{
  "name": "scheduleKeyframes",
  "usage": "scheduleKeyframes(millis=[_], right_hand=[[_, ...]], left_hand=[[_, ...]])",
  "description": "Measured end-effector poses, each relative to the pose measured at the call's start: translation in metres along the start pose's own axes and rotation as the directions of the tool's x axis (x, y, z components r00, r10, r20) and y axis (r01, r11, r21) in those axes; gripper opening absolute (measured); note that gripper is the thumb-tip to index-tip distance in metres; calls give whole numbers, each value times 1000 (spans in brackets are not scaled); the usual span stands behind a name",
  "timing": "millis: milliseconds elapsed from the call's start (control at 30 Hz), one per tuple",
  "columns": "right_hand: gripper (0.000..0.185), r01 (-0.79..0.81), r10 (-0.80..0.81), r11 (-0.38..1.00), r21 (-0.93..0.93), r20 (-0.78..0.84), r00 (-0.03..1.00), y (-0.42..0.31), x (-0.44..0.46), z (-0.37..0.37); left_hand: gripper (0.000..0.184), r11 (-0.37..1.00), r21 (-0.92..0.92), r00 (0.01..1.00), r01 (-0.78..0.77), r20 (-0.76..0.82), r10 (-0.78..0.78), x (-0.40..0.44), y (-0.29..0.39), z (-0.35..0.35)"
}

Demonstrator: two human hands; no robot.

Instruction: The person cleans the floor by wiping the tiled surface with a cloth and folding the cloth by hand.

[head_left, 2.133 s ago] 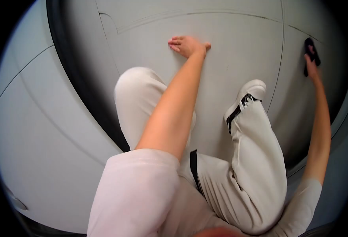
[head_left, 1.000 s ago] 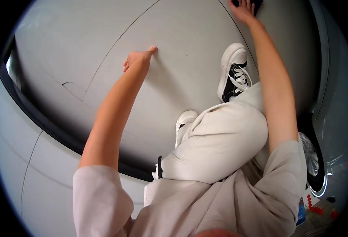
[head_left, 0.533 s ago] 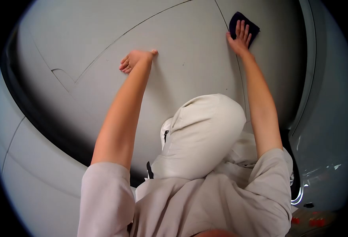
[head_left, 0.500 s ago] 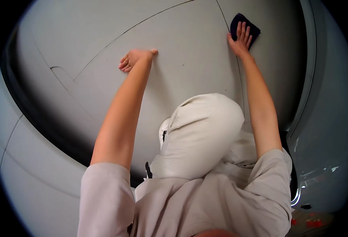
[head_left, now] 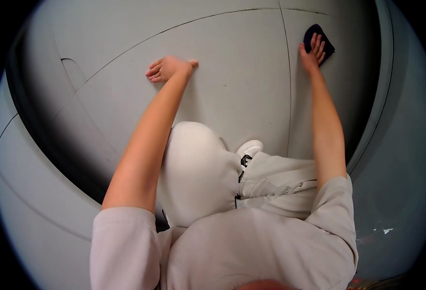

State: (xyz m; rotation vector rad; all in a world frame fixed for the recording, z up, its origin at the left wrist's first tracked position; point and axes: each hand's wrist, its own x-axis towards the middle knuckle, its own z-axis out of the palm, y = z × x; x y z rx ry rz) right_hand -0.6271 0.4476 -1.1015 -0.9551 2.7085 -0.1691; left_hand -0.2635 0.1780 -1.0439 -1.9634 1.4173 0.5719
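Note:
My left hand (head_left: pixel 169 69) rests on the pale grey panel (head_left: pixel 232 53), bent at the wrist. Its fingers point left and the thumb sticks out to the right; no object shows in it. At the upper right, my right hand (head_left: pixel 313 54) lies flat with spread fingers on a folded dark navy cloth (head_left: pixel 327 47), pressing it against the same panel. The thumb is off the cloth's left side. Whatever lies directly under either palm is hidden.
Thin dark seams (head_left: pixel 287 63) cross the panel, one straight and one curved. A black trim strip (head_left: pixel 53 154) borders it at the left, and a grey edge (head_left: pixel 386 72) at the right. My bent knee (head_left: pixel 193 164) and a white shoe (head_left: pixel 250 147) are below the hands.
My right hand and the cloth have moved right, away from the straight seam. The left hand stays in nearly the same place. My knee has swung left, uncovering the shoe, and the view has shifted slightly.

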Motion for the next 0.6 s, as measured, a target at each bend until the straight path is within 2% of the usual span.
scheduleKeyframes(millis=[67, 133, 233, 333, 467, 533, 567, 600], right_hand=[[90, -8, 8, 1000, -15, 20, 1000, -2, 5, -1], [91, -18, 18, 1000, -16, 37, 999, -2, 3, -7], [92, -37, 38, 999, -26, 42, 998, -3, 7, 3], [95, -16, 16, 1000, -21, 21, 1000, 14, 10, 14], [100, 102, -104, 992, -74, -21, 994, 46, 17, 16], [101, 103, -103, 991, -82, 3, 995, 61, 29, 12], [101, 76, -78, 995, -67, -30, 997, 64, 40, 13], [101, 114, -115, 992, -52, -19, 993, 58, 51, 26]], left_hand=[[144, 1000, -2, 1000, 11, 25, -11, 1, -1, 3], [144, 998, -22, 998, -52, -45, 51, -2, -5, 7], [143, 998, -33, 994, -56, -95, 52, -7, -6, 10], [140, 1000, 13, 999, 28, -34, -27, -8, 6, 0], [138, 997, 56, 998, 61, -39, -59, -21, 2, 1], [137, 998, 45, 986, -51, -155, 57, -28, -8, 5], [137, 999, 34, 986, -18, -162, 24, -29, -7, 4], [138, 998, 60, 988, -9, -155, 18, -31, -8, 3]])
